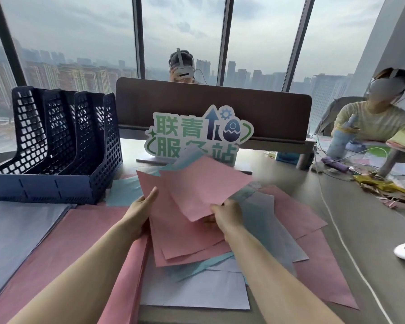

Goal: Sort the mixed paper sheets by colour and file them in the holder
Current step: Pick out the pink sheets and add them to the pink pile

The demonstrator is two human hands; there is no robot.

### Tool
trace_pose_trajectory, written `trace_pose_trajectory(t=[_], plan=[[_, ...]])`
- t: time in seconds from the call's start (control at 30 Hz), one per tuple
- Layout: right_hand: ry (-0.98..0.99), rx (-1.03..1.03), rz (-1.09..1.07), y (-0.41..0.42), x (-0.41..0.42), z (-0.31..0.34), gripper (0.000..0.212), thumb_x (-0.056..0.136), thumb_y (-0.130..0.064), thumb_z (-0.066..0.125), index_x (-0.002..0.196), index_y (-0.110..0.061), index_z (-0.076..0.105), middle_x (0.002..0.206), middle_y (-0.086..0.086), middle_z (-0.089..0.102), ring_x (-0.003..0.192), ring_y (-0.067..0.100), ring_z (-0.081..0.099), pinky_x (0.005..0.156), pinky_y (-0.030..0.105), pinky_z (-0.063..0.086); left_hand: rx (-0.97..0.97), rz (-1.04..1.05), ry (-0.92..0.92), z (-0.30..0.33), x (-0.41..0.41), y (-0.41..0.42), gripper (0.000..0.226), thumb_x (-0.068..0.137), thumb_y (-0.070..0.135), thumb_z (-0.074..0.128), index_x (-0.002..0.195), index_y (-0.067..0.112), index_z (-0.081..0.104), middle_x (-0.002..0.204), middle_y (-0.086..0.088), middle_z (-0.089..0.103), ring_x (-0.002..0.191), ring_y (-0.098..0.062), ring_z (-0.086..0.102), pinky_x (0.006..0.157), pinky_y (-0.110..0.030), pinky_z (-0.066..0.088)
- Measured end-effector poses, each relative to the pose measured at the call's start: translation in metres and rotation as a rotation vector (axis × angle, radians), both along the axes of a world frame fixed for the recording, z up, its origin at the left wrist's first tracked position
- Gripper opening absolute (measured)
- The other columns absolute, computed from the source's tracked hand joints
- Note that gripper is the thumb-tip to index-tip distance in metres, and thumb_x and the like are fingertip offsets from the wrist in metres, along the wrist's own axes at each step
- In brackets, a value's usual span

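Holding a loose sheaf of pink sheets [173, 220] between them, both hands work just above the mixed heap [262, 230] in the middle of the grey table [360, 220]. The paper is thin and matt, in three colours: pink, pale blue and a lavender-grey, the sheets lying fanned and skewed over one another. The left hand [139, 212] grips the sheaf's left edge, thumb laid flat on top of the paper and the other fingers hidden beneath it. The right hand [225, 215] pinches the near corner of the uppermost pink sheet [204, 185], which tilts up and away from the hand towards the far side of the table; its fingertips are covered by the paper, so how many sheets it holds is hard to say.

Behind the lifted sheet, a pale blue sheet [187, 157] and a lavender one poke up in front of a green and white sign [192, 129]. To the left lie two sorted stacks: a pink stack [68, 242] right beside the left forearm and a lavender stack [21, 230] further left. The dark blue mesh holder [54, 146] stands upright at the far left, well apart from both hands, its three slots showing no paper inside.
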State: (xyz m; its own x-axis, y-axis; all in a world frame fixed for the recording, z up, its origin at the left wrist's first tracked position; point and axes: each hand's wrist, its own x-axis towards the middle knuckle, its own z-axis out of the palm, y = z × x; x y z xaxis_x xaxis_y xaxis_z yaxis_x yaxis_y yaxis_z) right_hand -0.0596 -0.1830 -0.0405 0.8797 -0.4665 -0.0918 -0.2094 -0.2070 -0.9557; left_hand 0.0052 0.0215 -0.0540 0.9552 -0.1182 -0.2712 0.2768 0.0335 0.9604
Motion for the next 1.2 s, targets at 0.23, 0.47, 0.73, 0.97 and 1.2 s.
trace_pose_trajectory(t=[0.23,0.47,0.73,0.97,1.2], plan=[[0.327,0.084,0.430,-0.003,-0.022,0.014,0.019,0.097,-0.020,0.058,0.090,-0.002,0.059,0.067,0.012,0.067,0.042,0.015,0.061,0.040,0.020,0.046,-0.002,0.070,-0.005,-0.003,0.004,-0.009,0.035,0.083,-0.005,0.068,0.117,0.001,0.060,0.098,-0.019,0.070,0.078,-0.032,0.068,0.081,-0.043,0.057],[0.373,-0.637,-0.129,-0.149,-0.002,0.006,0.022,0.086,-0.024,0.052,0.100,-0.014,0.065,0.108,0.014,0.065,0.094,0.030,0.063,0.078,0.033,0.049,-0.065,0.066,-0.102,-0.001,0.008,-0.019,0.040,0.078,-0.019,0.059,0.111,0.002,0.061,0.096,-0.019,0.069,0.078,-0.033,0.065,0.075,-0.044,0.060],[0.833,-0.814,-0.152,-0.246,0.015,-0.013,0.099,0.061,-0.075,0.069,0.137,-0.015,0.051,0.140,0.013,0.051,0.130,0.037,0.044,0.102,0.050,0.039,-0.116,-0.025,-0.103,-0.003,0.008,-0.055,0.041,0.077,-0.019,0.059,0.107,0.008,0.065,0.092,-0.015,0.072,0.074,-0.030,0.067,0.077,-0.047,0.058],[0.859,-0.680,-0.142,-0.264,0.028,-0.011,0.103,0.044,-0.059,0.078,0.134,-0.015,0.054,0.133,0.014,0.054,0.115,0.039,0.057,0.098,0.052,0.045,-0.138,-0.018,-0.071,-0.010,0.007,-0.068,0.038,0.078,-0.019,0.059,0.104,0.009,0.064,0.091,-0.015,0.071,0.067,-0.025,0.069,0.066,-0.038,0.061],[0.702,-0.509,-0.198,-0.235,-0.004,0.023,0.054,0.076,-0.027,0.080,0.119,0.000,0.060,0.093,0.014,0.063,0.065,0.027,0.064,0.062,0.029,0.051,-0.149,-0.005,-0.055,-0.013,0.007,-0.063,0.036,0.078,-0.018,0.059,0.098,0.011,0.065,0.077,-0.009,0.074,0.059,-0.023,0.070,0.055,-0.036,0.060]])
